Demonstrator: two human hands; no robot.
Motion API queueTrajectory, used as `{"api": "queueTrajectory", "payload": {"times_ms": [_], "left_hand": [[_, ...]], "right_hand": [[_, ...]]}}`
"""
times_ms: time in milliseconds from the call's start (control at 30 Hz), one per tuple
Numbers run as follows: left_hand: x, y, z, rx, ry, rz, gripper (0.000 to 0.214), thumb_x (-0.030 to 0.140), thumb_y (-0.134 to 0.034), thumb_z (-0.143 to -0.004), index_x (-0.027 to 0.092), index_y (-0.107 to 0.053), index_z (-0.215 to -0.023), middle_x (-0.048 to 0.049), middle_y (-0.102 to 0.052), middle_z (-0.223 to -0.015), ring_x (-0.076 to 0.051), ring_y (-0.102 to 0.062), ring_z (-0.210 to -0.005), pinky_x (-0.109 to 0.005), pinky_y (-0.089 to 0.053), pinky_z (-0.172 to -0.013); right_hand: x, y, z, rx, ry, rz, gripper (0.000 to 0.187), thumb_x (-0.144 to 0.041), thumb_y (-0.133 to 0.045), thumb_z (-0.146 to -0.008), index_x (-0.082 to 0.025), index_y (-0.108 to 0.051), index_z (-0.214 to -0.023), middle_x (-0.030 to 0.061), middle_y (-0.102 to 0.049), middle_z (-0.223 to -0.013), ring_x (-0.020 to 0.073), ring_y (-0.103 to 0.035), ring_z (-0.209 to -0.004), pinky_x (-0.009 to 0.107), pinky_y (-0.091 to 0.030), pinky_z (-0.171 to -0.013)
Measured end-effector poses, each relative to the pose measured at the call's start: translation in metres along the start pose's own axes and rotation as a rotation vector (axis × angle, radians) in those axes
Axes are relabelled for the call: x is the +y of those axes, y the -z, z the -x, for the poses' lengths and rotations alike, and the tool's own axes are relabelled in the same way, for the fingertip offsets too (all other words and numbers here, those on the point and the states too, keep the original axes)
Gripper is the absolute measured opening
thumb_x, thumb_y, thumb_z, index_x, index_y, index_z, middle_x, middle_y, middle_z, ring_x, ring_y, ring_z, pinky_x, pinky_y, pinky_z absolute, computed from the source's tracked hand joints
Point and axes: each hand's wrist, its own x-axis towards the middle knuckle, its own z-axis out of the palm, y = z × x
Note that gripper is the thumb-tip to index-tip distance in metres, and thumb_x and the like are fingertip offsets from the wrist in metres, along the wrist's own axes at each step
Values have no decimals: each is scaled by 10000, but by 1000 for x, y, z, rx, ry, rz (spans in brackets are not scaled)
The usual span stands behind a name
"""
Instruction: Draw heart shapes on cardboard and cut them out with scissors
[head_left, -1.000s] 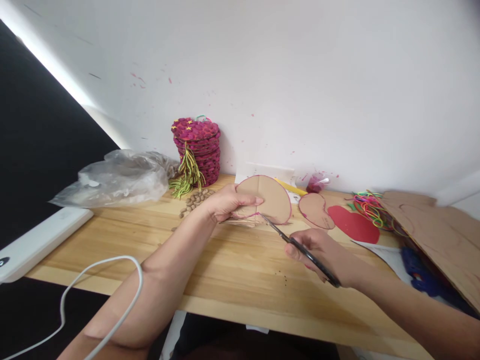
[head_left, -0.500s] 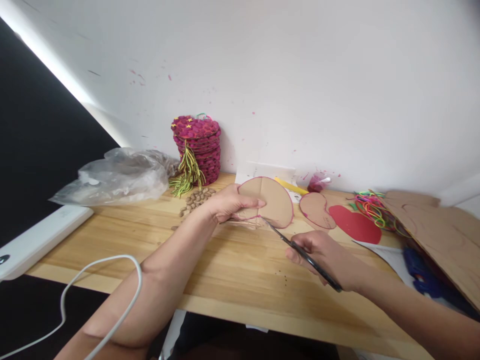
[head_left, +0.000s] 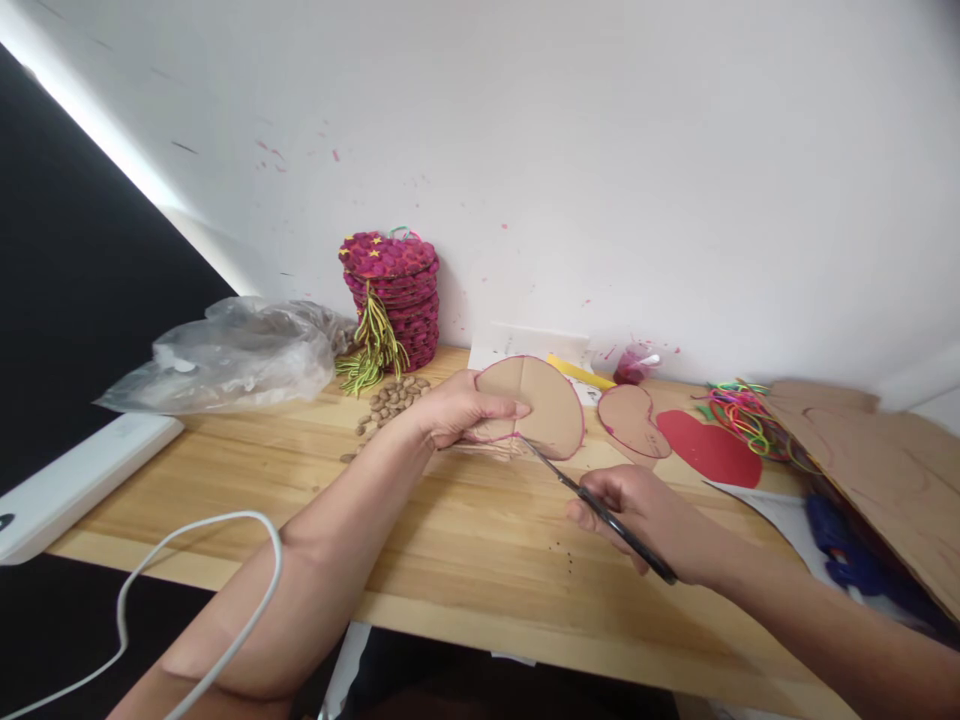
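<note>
My left hand (head_left: 469, 408) grips a rounded piece of cardboard (head_left: 551, 405) by its left side, thumb on top. A purple line runs along the cardboard's edge, and its lower border looks ragged. My right hand (head_left: 637, 515) is closed round the black handles of a pair of scissors (head_left: 559, 473). The scissors point up and left, with their tips at the lower edge of the cardboard near my left thumb. Right of the piece lies a smaller bean-shaped cardboard cutout (head_left: 626, 418) with a purple outline, beside a red cutout (head_left: 709, 448).
Behind my left hand stand a purple tasselled box (head_left: 394, 300) and a pile of brown shells or seeds (head_left: 390, 402). A plastic bag (head_left: 240, 355) and white device (head_left: 82, 490) lie left. Coloured strings (head_left: 742, 415), cardboard sheets (head_left: 885, 450) and a blue tool (head_left: 840, 540) are right.
The scissors and my right hand have shifted slightly left, bringing the tips closer to my left thumb. My left hand keeps its hold on the cardboard.
</note>
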Motion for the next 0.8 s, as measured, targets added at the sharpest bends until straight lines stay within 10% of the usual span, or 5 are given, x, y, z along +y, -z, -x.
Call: {"api": "queueTrajectory", "payload": {"times_ms": [800], "left_hand": [[0, 2, -3, -45, -6, 22, 366, 53, -912, -605, 114, -782, -942, -62, -812, -834, -158, -737, -676, -259, -631, -684]], "right_hand": [[-1, 0, -6, -6, -11, 44, 619, -765, -652, -804, -228, -409, -615, -38, -392, -556, 122, -414, -486, 254, -210, -462]]}}
